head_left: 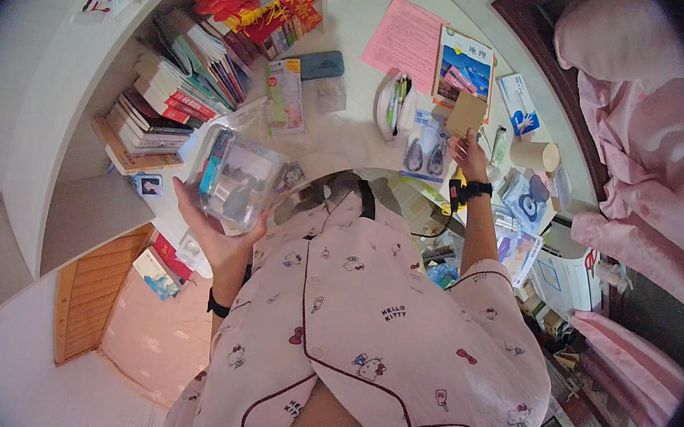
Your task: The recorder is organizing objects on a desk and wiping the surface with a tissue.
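The left hand grasped a clear plastic box by the surface's near-left edge. The right hand gripped a tan rectangular object near a blue-covered book. A blister pack and white pencil case were leftward, a pink sheet beyond.

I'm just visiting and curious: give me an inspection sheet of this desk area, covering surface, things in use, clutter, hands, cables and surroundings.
Surface: pale desk, much of it covered.
Job's things: clear plastic container and tan rectangular item, both held.
Clutter: books at left; pencil case, pink sheet towards the middle.
Hands: left hand holds the container; right hand grips the tan item.
Cables: thin dark cord below the right wrist; its ends are unclear.
Surroundings: pink curtains at right.
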Motion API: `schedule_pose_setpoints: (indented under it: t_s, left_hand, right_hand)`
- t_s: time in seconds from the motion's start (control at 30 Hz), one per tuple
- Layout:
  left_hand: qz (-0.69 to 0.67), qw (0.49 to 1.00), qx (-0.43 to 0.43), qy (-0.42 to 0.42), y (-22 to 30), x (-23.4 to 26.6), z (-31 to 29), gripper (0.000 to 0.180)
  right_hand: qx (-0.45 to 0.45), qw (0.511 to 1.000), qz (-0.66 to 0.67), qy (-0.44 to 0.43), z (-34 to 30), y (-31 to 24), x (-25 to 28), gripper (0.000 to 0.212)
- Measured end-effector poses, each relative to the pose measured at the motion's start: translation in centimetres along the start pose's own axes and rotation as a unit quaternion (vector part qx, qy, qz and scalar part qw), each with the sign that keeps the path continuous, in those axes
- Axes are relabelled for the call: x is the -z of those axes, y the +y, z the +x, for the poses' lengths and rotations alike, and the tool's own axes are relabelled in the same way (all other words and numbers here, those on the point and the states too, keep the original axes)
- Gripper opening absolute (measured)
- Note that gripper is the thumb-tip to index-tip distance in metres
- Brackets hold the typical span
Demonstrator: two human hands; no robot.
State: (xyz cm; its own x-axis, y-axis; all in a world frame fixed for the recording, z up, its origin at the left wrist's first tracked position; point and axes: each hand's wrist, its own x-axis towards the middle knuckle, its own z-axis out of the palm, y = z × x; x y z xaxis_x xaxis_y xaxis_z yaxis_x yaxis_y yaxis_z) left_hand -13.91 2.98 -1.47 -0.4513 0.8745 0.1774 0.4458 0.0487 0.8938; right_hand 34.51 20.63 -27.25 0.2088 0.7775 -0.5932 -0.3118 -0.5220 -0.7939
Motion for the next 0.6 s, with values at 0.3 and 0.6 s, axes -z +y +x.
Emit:
schedule_pose_setpoints:
  t_s: [0.3,0.6]
  left_hand:
    - [-0.005,1.0,0.027,-0.007,1.0,-0.3,-0.2,0.128]
    - [-0.019,0.999,0.037,-0.014,0.8,-0.5,-0.3,0.129]
  right_hand:
    - [0.01,0.97,0.231,-0.071,3.8,3.9,-0.8,0.043]
    - [-0.016,0.988,-0.15,-0.025,0.9,1.5,-1.8,0.039]
